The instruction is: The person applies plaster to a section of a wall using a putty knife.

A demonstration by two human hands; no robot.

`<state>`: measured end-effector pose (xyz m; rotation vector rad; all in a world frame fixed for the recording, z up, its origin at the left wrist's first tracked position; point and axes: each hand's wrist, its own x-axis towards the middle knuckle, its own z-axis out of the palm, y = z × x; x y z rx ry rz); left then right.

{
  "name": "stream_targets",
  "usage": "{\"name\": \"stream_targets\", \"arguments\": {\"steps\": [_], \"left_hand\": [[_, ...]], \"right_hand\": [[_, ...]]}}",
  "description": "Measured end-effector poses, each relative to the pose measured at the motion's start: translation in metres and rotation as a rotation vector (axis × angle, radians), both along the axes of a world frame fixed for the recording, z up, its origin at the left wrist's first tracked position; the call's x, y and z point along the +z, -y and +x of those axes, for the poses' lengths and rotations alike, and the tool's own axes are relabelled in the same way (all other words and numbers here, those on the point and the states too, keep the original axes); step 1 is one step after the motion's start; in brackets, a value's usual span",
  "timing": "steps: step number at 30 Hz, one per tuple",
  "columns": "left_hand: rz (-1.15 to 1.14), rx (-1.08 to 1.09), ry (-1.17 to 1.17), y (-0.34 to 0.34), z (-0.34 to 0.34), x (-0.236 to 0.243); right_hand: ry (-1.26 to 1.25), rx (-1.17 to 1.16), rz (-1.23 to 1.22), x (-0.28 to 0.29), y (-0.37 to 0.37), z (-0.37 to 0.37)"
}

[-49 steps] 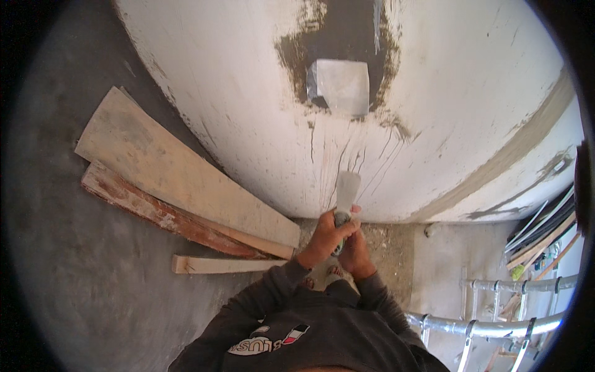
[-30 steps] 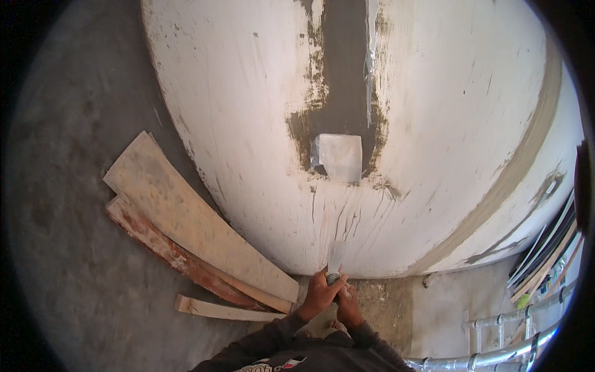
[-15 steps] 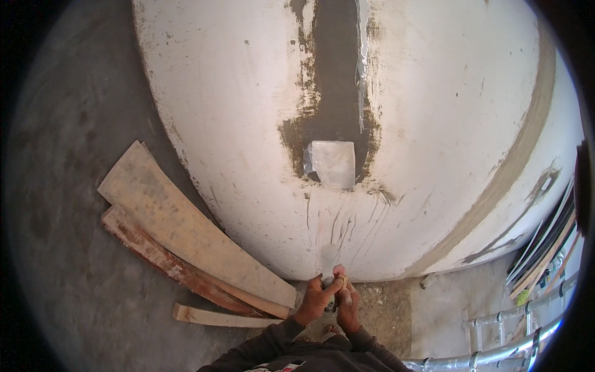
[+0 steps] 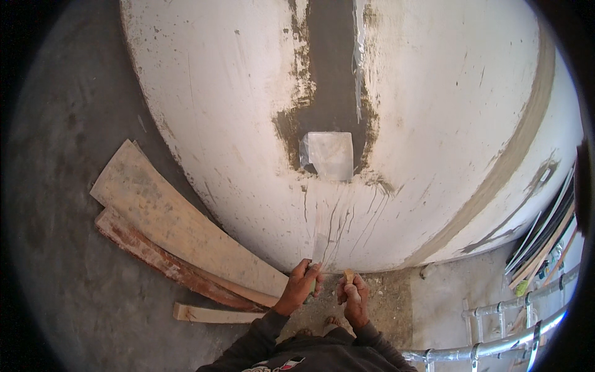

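Note:
My left hand (image 4: 296, 292) is closed round a putty knife; a pale grey blade (image 4: 319, 248) rises from it against the white wall, and a bit of green shows under the fingers. To its right, my right hand (image 4: 355, 301) pinches a small tan piece (image 4: 349, 276), whose kind I cannot make out. The two hands are apart, low before the wall. Above them, a white square cover (image 4: 330, 155) with clear film at its left edge sits on the wall (image 4: 217, 111), at the foot of a grey filled strip (image 4: 334, 68). Dark drips run below it.
Wooden boards (image 4: 180, 217) lean along the left, with a short plank (image 4: 217, 314) below them. An aluminium ladder (image 4: 496, 353) is at the lower right. Behind it stand several long strips and pipes (image 4: 548, 232). A second grey band (image 4: 489, 204) crosses the wall's right part.
My hands were together and have moved apart, the left one leftward with the putty knife, the right one slightly rightward with the tan piece. The view has shifted slightly.

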<state>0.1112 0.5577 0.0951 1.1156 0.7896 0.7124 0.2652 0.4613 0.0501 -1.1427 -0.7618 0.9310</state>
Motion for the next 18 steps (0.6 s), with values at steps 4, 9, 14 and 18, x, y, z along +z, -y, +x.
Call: {"name": "stream_targets", "arguments": {"steps": [4,9,14,18], "left_hand": [[0.064,0.031,0.094,-0.007,-0.012,0.008],[0.157,0.083,0.155,-0.019,-0.024,0.041],[0.287,0.099,0.140,-0.035,-0.040,0.067],[0.411,0.165,0.145,-0.047,-0.052,0.104]], "right_hand": [[-0.079,0.002,0.027,0.011,0.000,0.002],[-0.186,-0.008,0.063,0.047,-0.012,0.020],[0.033,-0.031,0.181,0.106,-0.030,0.070],[0.570,-0.246,0.381,0.197,-0.048,0.093]]}}
